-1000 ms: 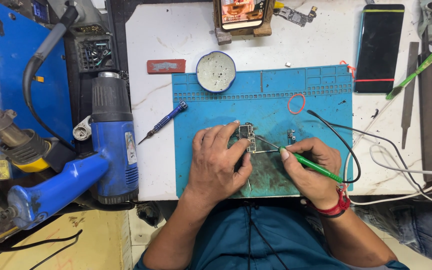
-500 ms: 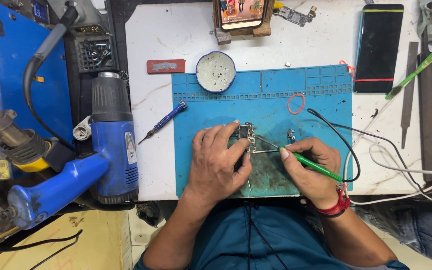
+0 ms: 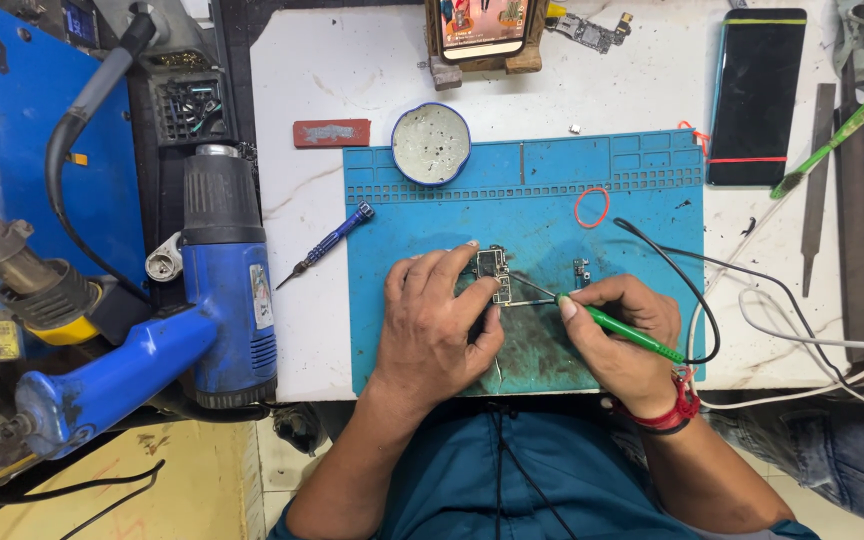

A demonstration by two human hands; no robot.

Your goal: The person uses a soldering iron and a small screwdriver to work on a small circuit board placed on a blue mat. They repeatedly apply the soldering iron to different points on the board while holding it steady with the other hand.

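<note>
My left hand [image 3: 435,322] presses flat on a small circuit board [image 3: 493,271] that lies on the blue work mat [image 3: 552,180], fingertips pinning its left and lower edges. My right hand [image 3: 624,335] grips a green-handled soldering iron [image 3: 635,335] like a pen. Its thin metal tip [image 3: 534,288] points left and touches the board's lower right edge. A black cable runs from the iron off to the right. A small loose part [image 3: 581,270] sits on the mat just above my right hand.
A blue heat gun [image 3: 224,300] stands left of the mat, with a blue screwdriver [image 3: 327,243] beside it. A round tin [image 3: 431,144], an orange rubber band [image 3: 592,207], a dark phone [image 3: 757,95], a file [image 3: 817,180] and white cables [image 3: 812,340] lie around.
</note>
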